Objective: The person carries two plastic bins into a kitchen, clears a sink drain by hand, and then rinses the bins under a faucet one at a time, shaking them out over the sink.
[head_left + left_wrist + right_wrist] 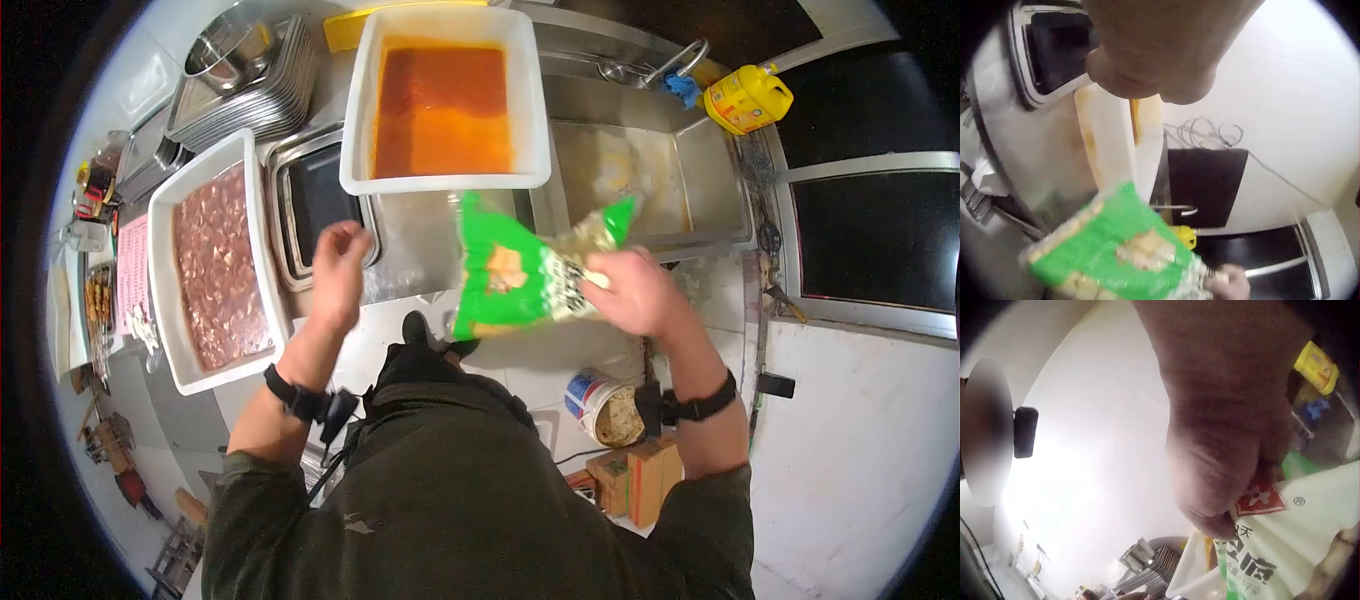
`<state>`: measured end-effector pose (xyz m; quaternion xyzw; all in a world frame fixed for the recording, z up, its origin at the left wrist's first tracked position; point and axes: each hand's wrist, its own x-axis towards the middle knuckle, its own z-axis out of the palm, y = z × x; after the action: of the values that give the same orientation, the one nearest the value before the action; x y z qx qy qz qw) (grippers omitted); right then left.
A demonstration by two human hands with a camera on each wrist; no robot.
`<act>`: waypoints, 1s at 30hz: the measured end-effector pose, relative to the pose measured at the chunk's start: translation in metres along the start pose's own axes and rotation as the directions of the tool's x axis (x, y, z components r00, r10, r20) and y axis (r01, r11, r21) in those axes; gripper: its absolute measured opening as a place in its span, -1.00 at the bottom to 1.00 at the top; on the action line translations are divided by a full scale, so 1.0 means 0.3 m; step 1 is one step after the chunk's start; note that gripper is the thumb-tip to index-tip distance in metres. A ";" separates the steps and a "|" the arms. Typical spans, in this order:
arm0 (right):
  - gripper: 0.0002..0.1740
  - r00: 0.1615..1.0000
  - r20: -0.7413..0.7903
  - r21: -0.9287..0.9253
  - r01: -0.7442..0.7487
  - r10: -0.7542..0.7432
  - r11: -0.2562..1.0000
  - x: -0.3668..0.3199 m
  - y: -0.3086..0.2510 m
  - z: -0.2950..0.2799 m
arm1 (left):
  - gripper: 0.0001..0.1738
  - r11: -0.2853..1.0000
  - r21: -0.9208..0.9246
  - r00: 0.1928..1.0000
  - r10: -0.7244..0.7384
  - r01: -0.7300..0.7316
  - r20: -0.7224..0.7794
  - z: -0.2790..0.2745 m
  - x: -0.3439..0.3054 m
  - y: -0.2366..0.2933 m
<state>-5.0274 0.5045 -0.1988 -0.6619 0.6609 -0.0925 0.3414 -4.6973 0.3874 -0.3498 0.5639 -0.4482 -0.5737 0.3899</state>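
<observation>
My right hand (640, 290) grips one end of a green and white printed plastic bag (505, 275), its top bunched in the fingers. The bag hangs in the air in front of the counter edge, below a white tub of orange-red liquid (445, 110). In the right wrist view, the thumb and fingers pinch the white part of the bag (1297, 531) beside a red logo. My left hand (338, 275) hovers by the counter edge with loosely bent fingers and nothing visible in it. The left wrist view shows the bag's green face (1116, 250) below that hand.
Left of me stands a white tub of raw meat pieces (225, 270), beside a metal-rimmed dark tray (325, 190). Stacked metal trays (250, 95) stand behind. To the right are a steel sink (720, 170) and a yellow jug (750, 98). A bucket (605, 410) sits on the floor.
</observation>
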 end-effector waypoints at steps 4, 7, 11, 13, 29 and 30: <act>-0.74 0.978 -0.101 -0.086 0.174 -0.182 0.981 0.212 -0.039 0.118 | -0.46 0.889 0.458 0.949 -0.164 0.024 0.269 -0.024 -0.196 -0.084; -0.73 0.965 -0.250 0.003 0.077 -0.074 0.997 0.308 -0.018 0.233 | -0.27 0.837 0.505 0.855 -0.408 0.210 0.321 -0.015 -0.225 -0.102; -0.73 0.917 -0.364 0.060 -0.149 0.161 0.987 0.381 0.075 0.365 | -0.16 0.826 0.512 0.800 -0.463 0.235 0.381 -0.010 -0.180 -0.115; -0.73 0.900 -0.378 0.094 -0.197 0.218 0.976 0.386 0.087 0.378 | -0.12 0.811 0.586 0.816 -0.347 0.012 0.463 -0.011 -0.155 -0.155; -0.29 0.828 -0.553 -0.108 -0.179 0.091 0.978 0.130 0.175 0.365 | -0.25 0.893 0.374 0.839 -0.394 0.251 0.376 0.068 -0.102 -0.133; -0.28 0.824 -0.559 -0.102 -0.177 0.091 0.979 0.114 0.212 0.358 | -0.28 0.899 0.345 0.849 -0.391 0.269 0.355 0.085 -0.110 -0.135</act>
<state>-5.0137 0.5146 -0.3270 -0.5827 0.7809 -0.2053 0.0919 -4.7183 0.4326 -0.3795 0.5477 -0.4932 -0.6691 0.0954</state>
